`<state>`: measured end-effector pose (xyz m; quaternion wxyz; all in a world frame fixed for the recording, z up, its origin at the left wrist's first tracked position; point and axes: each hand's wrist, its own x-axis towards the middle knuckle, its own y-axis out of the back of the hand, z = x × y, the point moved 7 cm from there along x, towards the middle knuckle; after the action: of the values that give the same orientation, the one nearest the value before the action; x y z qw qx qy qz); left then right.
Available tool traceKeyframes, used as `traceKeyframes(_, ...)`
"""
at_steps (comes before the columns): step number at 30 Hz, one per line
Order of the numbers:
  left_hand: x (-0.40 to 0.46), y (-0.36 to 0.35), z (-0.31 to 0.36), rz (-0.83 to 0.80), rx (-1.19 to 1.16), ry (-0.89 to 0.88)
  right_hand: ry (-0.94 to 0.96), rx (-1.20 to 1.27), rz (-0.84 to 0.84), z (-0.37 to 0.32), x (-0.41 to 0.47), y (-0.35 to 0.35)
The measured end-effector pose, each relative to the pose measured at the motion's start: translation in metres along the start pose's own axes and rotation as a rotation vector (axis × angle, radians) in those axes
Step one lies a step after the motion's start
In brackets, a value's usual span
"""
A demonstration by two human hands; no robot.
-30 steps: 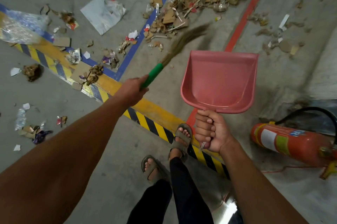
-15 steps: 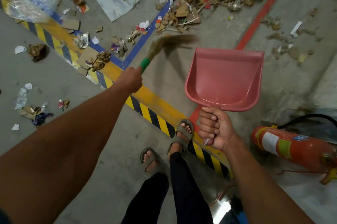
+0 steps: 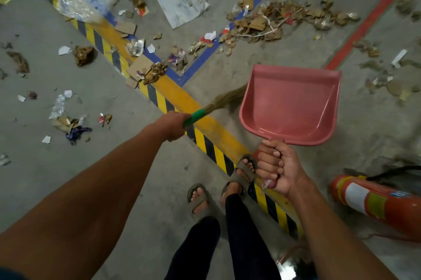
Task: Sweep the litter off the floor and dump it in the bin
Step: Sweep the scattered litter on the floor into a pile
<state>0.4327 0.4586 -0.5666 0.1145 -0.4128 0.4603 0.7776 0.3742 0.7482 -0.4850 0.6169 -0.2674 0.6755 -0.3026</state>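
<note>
My left hand (image 3: 173, 125) grips the green handle of a straw broom (image 3: 222, 101), whose bristles point right and pass behind the dustpan. My right hand (image 3: 276, 168) holds the handle of an empty pink dustpan (image 3: 289, 106), raised above the floor. A dense pile of cardboard scraps and wrappers (image 3: 273, 22) lies along the blue floor line ahead. More litter sits on the yellow-black striped tape (image 3: 148, 70) and at left (image 3: 70, 123). No bin is in view.
A red fire extinguisher (image 3: 382, 204) lies on the floor at the right, close to my right arm. A clear plastic bag (image 3: 79, 1) and a white sheet (image 3: 182, 1) lie ahead. My sandalled feet (image 3: 218, 188) stand by the striped tape. A red floor line (image 3: 369, 19) runs upper right.
The broom has swung back from the litter pile toward me and now lies low beside the dustpan. The view has shifted, so the litter appears farther ahead. The dustpan stays held up.
</note>
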Motion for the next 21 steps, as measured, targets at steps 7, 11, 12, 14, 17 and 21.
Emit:
traceKeyframes(7,-0.002,0.016,-0.052,0.250,-0.185,0.225,-0.071,-0.044,-0.029,0.035,0.016,-0.001)
traceKeyframes(11,-0.039,0.010,-0.080,0.375,-0.450,0.254,-0.103,-0.054,-0.046,0.060,0.021,-0.020)
traceKeyframes(12,-0.053,0.006,-0.089,0.405,-0.517,0.262,-0.108,-0.057,-0.049,0.064,0.022,-0.028)
traceKeyframes(14,-0.085,-0.008,-0.106,0.460,-0.636,0.302,-0.125,-0.083,-0.051,0.072,0.026,-0.044)
traceKeyframes(17,-0.135,-0.045,-0.126,0.491,-0.762,0.436,-0.177,-0.118,-0.081,0.081,0.035,-0.065)
traceKeyframes(21,-0.190,-0.114,-0.142,0.556,-0.868,0.640,-0.255,-0.149,-0.117,0.090,0.055,-0.082)
